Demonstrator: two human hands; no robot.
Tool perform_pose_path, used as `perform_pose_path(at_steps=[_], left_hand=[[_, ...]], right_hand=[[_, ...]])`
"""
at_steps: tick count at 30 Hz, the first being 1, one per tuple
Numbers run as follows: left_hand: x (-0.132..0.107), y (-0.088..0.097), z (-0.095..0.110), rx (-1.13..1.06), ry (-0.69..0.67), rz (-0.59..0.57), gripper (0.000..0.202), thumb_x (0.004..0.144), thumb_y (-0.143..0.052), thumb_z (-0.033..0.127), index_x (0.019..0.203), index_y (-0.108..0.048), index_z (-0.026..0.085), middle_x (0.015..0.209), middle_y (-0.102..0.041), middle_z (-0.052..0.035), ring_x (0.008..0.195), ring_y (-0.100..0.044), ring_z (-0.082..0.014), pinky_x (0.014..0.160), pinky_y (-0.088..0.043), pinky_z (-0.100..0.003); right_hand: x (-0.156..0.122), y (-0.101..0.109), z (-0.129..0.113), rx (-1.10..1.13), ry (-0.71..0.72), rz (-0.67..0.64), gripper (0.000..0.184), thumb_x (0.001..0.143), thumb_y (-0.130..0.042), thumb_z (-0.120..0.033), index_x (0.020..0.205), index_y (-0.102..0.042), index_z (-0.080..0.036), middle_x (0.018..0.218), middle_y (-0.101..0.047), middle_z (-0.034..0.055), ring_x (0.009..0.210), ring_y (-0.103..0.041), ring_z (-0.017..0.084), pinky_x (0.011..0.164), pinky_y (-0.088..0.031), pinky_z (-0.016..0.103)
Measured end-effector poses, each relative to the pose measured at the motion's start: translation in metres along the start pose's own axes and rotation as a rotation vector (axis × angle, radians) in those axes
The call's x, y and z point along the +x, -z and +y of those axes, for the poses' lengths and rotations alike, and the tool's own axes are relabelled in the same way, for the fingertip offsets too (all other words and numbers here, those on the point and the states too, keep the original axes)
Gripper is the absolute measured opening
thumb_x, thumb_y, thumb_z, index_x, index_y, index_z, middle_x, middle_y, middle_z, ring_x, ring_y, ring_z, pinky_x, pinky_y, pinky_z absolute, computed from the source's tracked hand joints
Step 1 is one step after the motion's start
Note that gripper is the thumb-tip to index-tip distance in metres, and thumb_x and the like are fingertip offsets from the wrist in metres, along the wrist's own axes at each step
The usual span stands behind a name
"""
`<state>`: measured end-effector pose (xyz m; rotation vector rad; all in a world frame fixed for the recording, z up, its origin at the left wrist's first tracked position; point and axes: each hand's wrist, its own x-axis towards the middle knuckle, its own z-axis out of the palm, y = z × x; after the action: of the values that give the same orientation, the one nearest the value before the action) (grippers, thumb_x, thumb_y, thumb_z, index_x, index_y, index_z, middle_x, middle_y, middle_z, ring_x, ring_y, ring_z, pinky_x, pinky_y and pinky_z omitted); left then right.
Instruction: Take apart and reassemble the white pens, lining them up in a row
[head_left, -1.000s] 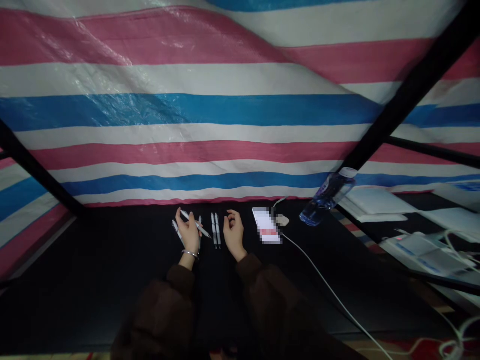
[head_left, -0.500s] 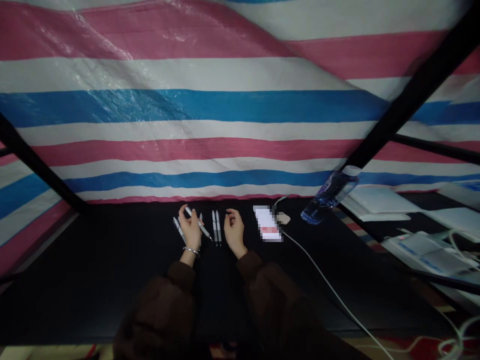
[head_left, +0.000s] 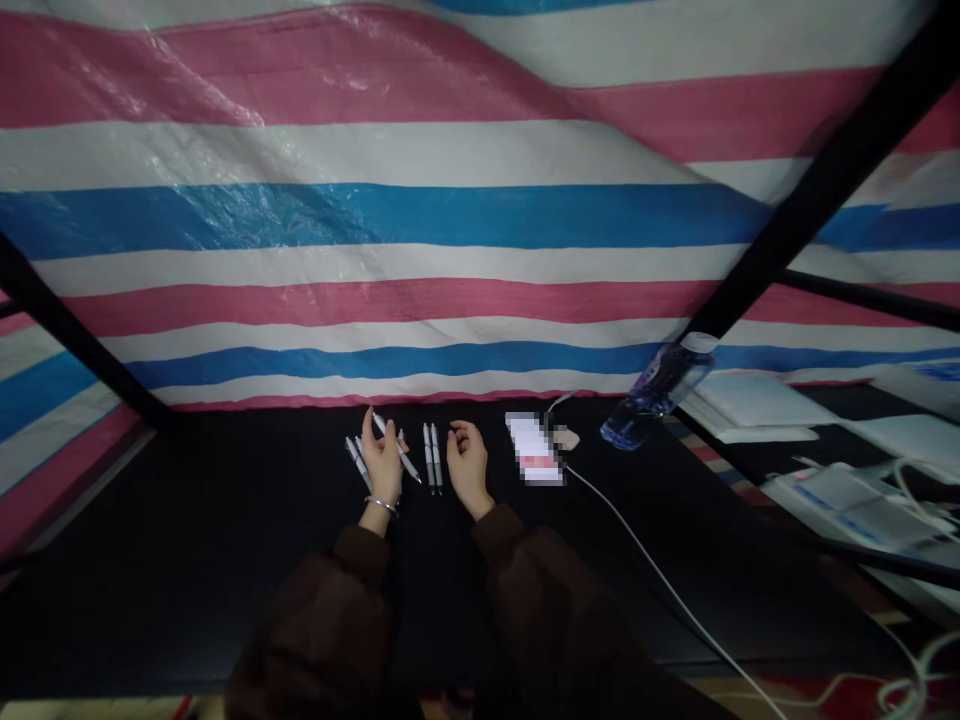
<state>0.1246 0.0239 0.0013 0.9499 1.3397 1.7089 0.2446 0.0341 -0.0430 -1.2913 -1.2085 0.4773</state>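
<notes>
The left grip was closed on a slim white pen, which had tilted more steeply across the fingers since a moment before. The right grip held nothing, its fingers loosely curled. Two slim white pens lay side by side at its 9 o'clock, and a third slim white pen lay at the left grip's 9 o'clock, on the black desk. A clear plastic water bottle leaned far off at 2 o'clock.

Probably a makeshift work booth, though the light is dim: a striped tarp walls in a black table, framed by black metal poles.
</notes>
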Motion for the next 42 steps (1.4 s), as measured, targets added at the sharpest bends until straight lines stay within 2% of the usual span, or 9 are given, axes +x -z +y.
perform_pose_path(at_steps=[5,11,15,18,21,25,29,34,42], left_hand=[[0.001,0.0,-0.001,0.031,-0.026,-0.018,0.054,0.078,-0.053,0.044,0.123,-0.043,0.016,0.041,-0.046,0.0088,0.032,-0.039,-0.0045,0.037,-0.027,-0.013],[0.0,0.0,-0.003,0.039,-0.042,-0.066,0.059,0.078,-0.053,0.047,0.127,-0.04,0.017,0.043,-0.049,0.0076,0.033,-0.038,-0.0049,0.037,-0.026,-0.014],[0.001,0.0,-0.004,0.052,-0.047,-0.072,0.057,0.077,-0.054,0.047,0.123,-0.044,0.015,0.042,-0.047,0.008,0.034,-0.04,-0.0057,0.037,-0.027,-0.014],[0.001,0.0,-0.005,0.053,-0.043,-0.086,0.057,0.075,-0.056,0.046,0.122,-0.047,0.014,0.04,-0.045,0.008,0.035,-0.041,-0.0062,0.037,-0.027,-0.015],[0.0,0.0,-0.003,0.051,-0.024,-0.118,0.066,0.075,-0.058,0.046,0.129,-0.043,0.012,0.04,-0.045,0.008,0.034,-0.038,-0.0054,0.037,-0.025,-0.016],[-0.004,-0.001,0.001,0.04,-0.015,-0.187,0.077,0.073,-0.06,0.046,0.137,-0.032,0.013,0.041,-0.046,0.0085,0.035,-0.035,-0.0043,0.039,-0.025,-0.016],[-0.004,-0.002,0.0,0.012,-0.013,-0.171,0.081,0.074,-0.058,0.049,0.139,-0.028,0.011,0.043,-0.046,0.0083,0.04,-0.041,-0.0061,0.043,-0.032,-0.018],[-0.001,-0.002,-0.008,0.011,-0.057,-0.173,0.08,0.079,-0.05,0.052,0.142,-0.019,0.012,0.05,-0.053,0.0053,0.046,-0.048,-0.0087,0.049,-0.039,-0.02],[0.0,-0.001,-0.011,0.037,-0.049,-0.109,0.07,0.082,-0.044,0.053,0.137,-0.021,0.017,0.059,-0.058,0.0037,0.045,-0.047,-0.0081,0.046,-0.036,-0.019]], right_hand=[[0.0,-0.001,0.003,-0.006,0.004,-0.002,0.019,0.079,-0.046,-0.024,0.093,-0.056,-0.018,0.071,-0.05,-0.0003,0.052,-0.042,0.011,0.051,-0.036,0.023],[0.0,-0.001,0.0,-0.011,-0.005,-0.019,0.018,0.078,-0.045,-0.024,0.09,-0.057,-0.017,0.073,-0.05,0.0005,0.052,-0.043,0.01,0.05,-0.037,0.023],[0.0,-0.001,-0.003,0.005,-0.003,-0.04,0.017,0.078,-0.045,-0.025,0.085,-0.057,-0.016,0.073,-0.051,0.0015,0.052,-0.043,0.01,0.05,-0.037,0.023],[-0.001,-0.002,-0.005,0.049,-0.024,-0.097,0.017,0.078,-0.044,-0.027,0.082,-0.057,-0.017,0.065,-0.051,-0.0004,0.05,-0.044,0.011,0.047,-0.036,0.022],[-0.003,-0.002,-0.008,0.071,-0.017,-0.182,0.017,0.078,-0.046,-0.031,0.083,-0.057,-0.018,0.056,-0.045,-0.0041,0.046,-0.042,0.01,0.044,-0.033,0.02],[-0.006,0.001,-0.017,-0.005,0.043,-0.256,0.02,0.075,-0.054,-0.038,0.082,-0.058,-0.02,0.049,-0.037,-0.008,0.043,-0.039,0.009,0.046,-0.032,0.02],[-0.009,0.007,-0.028,-0.109,0.154,-0.356,0.024,0.074,-0.056,-0.041,0.064,-0.057,-0.019,0.044,-0.033,-0.0082,0.04,-0.034,0.007,0.046,-0.028,0.02],[-0.011,0.012,-0.036,-0.17,0.344,-0.474,0.024,0.073,-0.057,-0.039,0.058,-0.057,-0.019,0.046,-0.038,-0.0056,0.046,-0.039,0.009,0.05,-0.031,0.021],[-0.013,0.012,-0.037,-0.286,0.4,-0.524,0.023,0.07,-0.058,-0.026,0.049,-0.051,-0.02,0.047,-0.042,-0.0041,0.052,-0.044,0.011,0.05,-0.029,0.021]])
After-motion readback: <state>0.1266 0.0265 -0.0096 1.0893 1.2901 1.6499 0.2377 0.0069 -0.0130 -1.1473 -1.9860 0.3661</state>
